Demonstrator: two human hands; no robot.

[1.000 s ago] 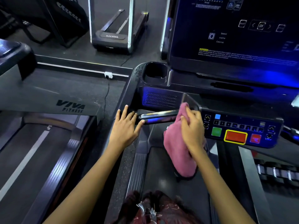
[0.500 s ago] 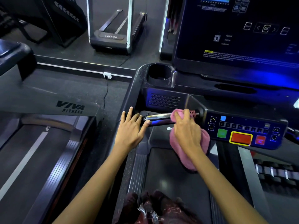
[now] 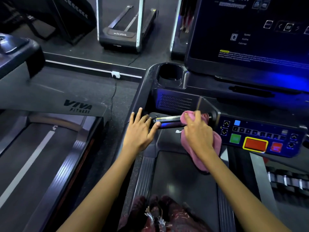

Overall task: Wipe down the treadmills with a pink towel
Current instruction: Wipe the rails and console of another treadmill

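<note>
I stand on a dark treadmill (image 3: 184,178). A shiny horizontal handlebar (image 3: 168,121) runs under its console, left of the button panel (image 3: 260,136). My right hand (image 3: 198,133) grips a pink towel (image 3: 204,158) wrapped over the bar's right part; the towel's loose end hangs below the hand. With straight fingers, my left hand (image 3: 142,129) rests on the bar's left end and the console's side arm.
A cup holder (image 3: 170,76) and a large dark screen (image 3: 250,34) sit above the bar. A second treadmill (image 3: 41,156) marked VIVA FITNESS lies to the left. A cable (image 3: 114,96) runs across the floor between them. A mirror behind reflects more machines.
My right hand has slid the towel leftward along the handlebar and now wraps it over the bar. My left hand stays at the bar's left end.
</note>
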